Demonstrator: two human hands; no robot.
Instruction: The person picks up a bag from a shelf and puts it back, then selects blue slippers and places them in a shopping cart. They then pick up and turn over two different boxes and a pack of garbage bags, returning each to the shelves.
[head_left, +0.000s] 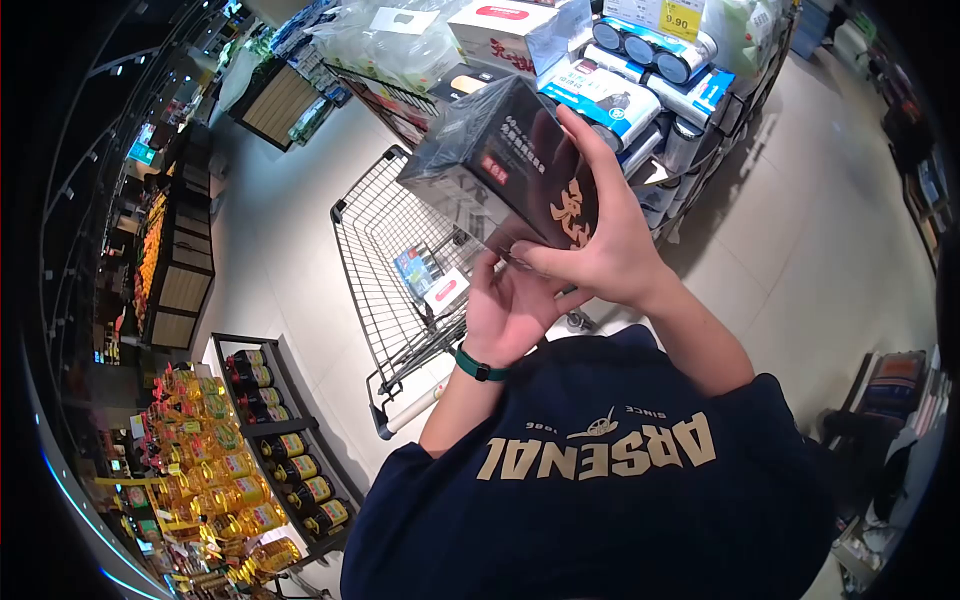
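Note:
A black box (525, 165) with gold and white lettering and a red label is held up in front of the shelf, tilted. My right hand (610, 235) grips it, fingers along its right edge and thumb on its lower front. Beneath the box, my left hand (510, 310), with a green wristband, supports its lower corner with the palm turned up; its fingertips are partly hidden by the box. Behind and below the box stands a wire shopping cart (375, 255), holding a blue package (415, 272) and a white box (446, 292).
A display rack with blue-and-white packs (600, 100), a white box (505, 35) and plastic-wrapped goods (390, 50) stands ahead. Oil bottles (220, 460) and dark bottles (300, 470) fill shelves at the lower left. Further shelving lines the right edge.

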